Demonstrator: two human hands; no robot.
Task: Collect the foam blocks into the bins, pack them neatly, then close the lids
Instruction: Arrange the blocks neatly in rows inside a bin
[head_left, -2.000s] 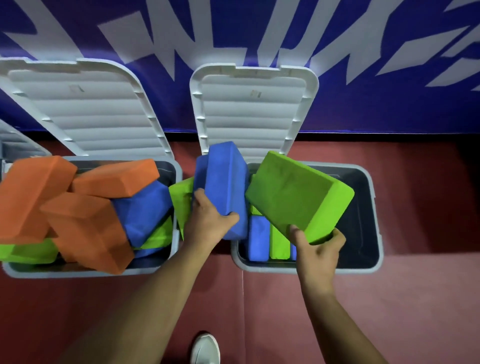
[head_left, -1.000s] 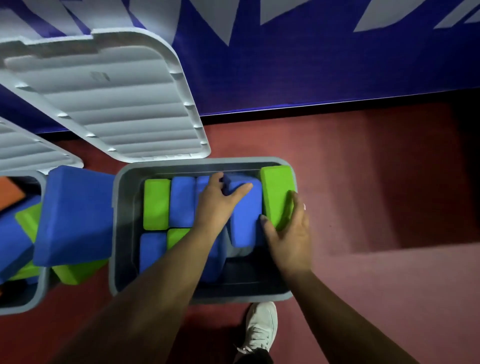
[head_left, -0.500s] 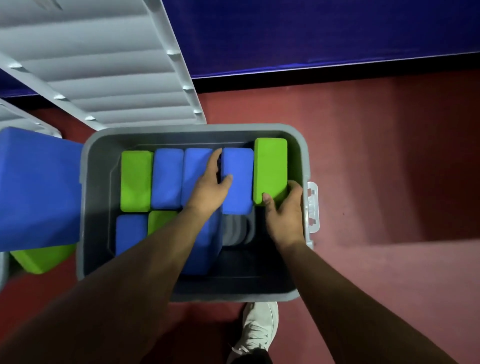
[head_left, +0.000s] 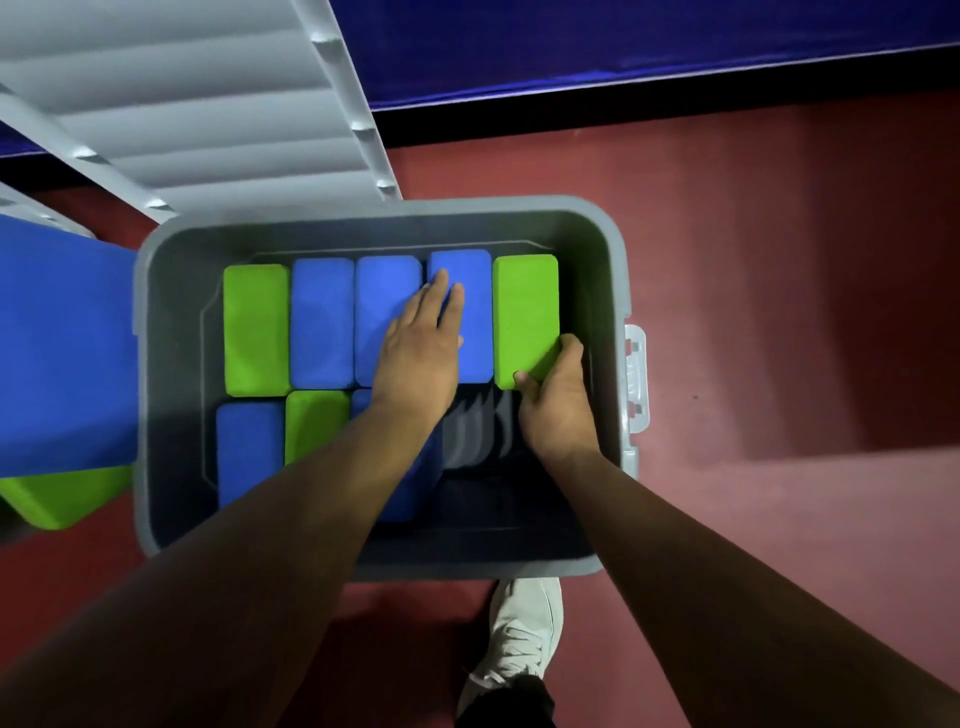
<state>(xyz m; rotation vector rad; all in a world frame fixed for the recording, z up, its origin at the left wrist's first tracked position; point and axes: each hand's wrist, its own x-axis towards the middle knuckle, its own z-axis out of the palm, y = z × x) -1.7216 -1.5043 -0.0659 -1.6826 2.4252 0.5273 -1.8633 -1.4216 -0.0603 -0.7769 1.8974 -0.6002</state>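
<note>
**Bin** (head_left: 615, 249), grey, with the **lid** (head_left: 208, 104) stood open behind it and not yet closed.

- Change recorded: the blue block (head_left: 475, 343) and the green block (head_left: 524, 312) were carried above the rim two seconds ago. They are now seated at the right end of the back row. That row is judged full at five across.
- **Front row:** three blocks are counted from the left: blue (head_left: 249, 452), green (head_left: 314, 421) and blue, the last largely hidden by the left forearm. Bare bin bottom is left at the right, so more packing is judged possible.

**Beyond the left wall:** a large blue block (head_left: 62, 348) is seen over a lower green block (head_left: 62, 496), both uncollected.

**Left hand** (head_left: 418, 348): laid flat with fingers straight, pressed on the blue tops. Nothing is gripped.

**Right hand** (head_left: 558, 400): fingers and thumb are curled round the near end of the green block.
</note>
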